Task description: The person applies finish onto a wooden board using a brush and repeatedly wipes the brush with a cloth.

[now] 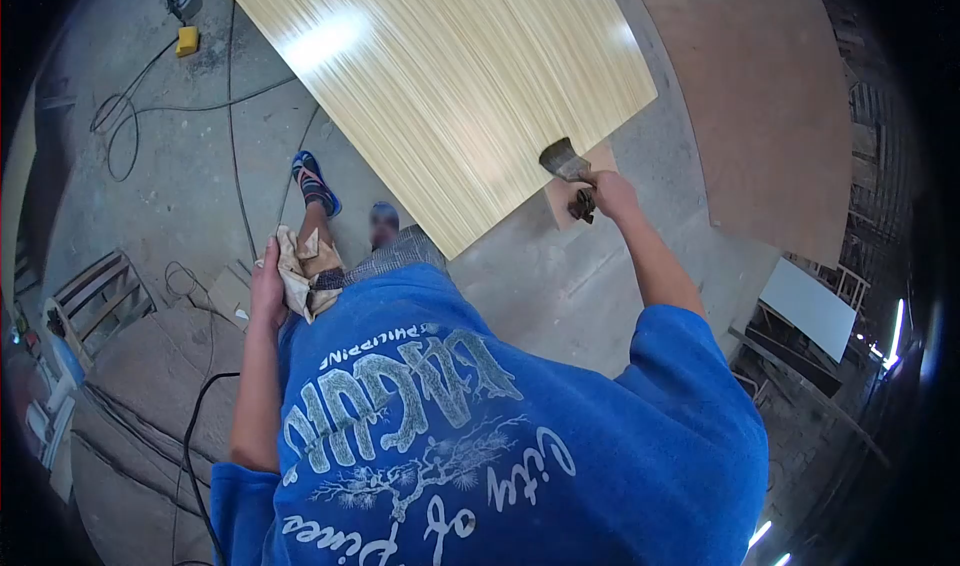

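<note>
My right hand [615, 196] is closed around the handle of a wide paintbrush [570, 162]. The dark bristles touch or hover just over the near right edge of a glossy, wood-grain panel [450, 96]; I cannot tell which. Below that hand, partly under the panel's edge, a small dark object [581, 205] rests on a light brown board [562, 206]. At my left side, my left hand [267, 284] is closed on a crumpled, stained cream cloth [297, 271], with its fingers partly hidden by the cloth.
A large brown sheet [760, 96] lies to the right of the panel. Dark cables [232, 116] run over the concrete floor at left, near a yellow box [187, 40]. A wooden frame [100, 291] and a brown round surface [150, 386] are at lower left; a white board [808, 306] lies at right.
</note>
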`<state>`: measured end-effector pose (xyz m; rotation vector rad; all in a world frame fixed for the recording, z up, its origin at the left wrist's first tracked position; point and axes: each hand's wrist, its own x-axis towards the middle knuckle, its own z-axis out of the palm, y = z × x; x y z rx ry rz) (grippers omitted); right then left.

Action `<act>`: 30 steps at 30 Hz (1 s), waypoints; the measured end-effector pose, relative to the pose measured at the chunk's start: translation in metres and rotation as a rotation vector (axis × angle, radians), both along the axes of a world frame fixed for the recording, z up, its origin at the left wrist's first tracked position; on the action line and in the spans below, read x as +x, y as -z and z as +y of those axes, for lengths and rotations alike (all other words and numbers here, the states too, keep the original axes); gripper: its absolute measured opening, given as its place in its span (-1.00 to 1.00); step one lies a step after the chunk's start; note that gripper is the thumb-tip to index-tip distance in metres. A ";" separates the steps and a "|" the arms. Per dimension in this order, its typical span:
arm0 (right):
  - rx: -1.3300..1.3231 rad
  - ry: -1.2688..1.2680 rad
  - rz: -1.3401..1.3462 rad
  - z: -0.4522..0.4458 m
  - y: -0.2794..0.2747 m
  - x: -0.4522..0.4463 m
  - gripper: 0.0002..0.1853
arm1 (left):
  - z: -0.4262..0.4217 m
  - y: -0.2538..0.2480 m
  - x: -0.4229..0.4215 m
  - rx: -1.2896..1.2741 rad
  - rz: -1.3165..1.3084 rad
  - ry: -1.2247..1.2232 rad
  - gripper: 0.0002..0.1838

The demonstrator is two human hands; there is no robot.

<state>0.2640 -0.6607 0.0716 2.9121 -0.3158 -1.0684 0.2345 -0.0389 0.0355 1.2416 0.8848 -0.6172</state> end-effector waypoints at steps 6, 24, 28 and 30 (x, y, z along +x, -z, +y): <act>-0.181 0.015 0.100 -0.028 0.005 -0.032 -0.59 | -0.011 -0.017 0.022 0.049 -0.047 0.001 -0.33; 0.985 -0.486 -0.056 0.468 -0.096 0.272 -0.51 | 0.141 -0.065 0.284 -0.712 -0.183 -0.492 -0.46; 0.790 -0.590 0.059 0.493 -0.089 0.352 -0.54 | 0.209 -0.082 0.339 -0.320 -0.266 -0.464 -0.52; 0.850 -0.537 0.008 0.517 -0.090 0.384 -0.54 | 0.227 -0.084 0.365 -0.194 -0.267 -0.440 -0.61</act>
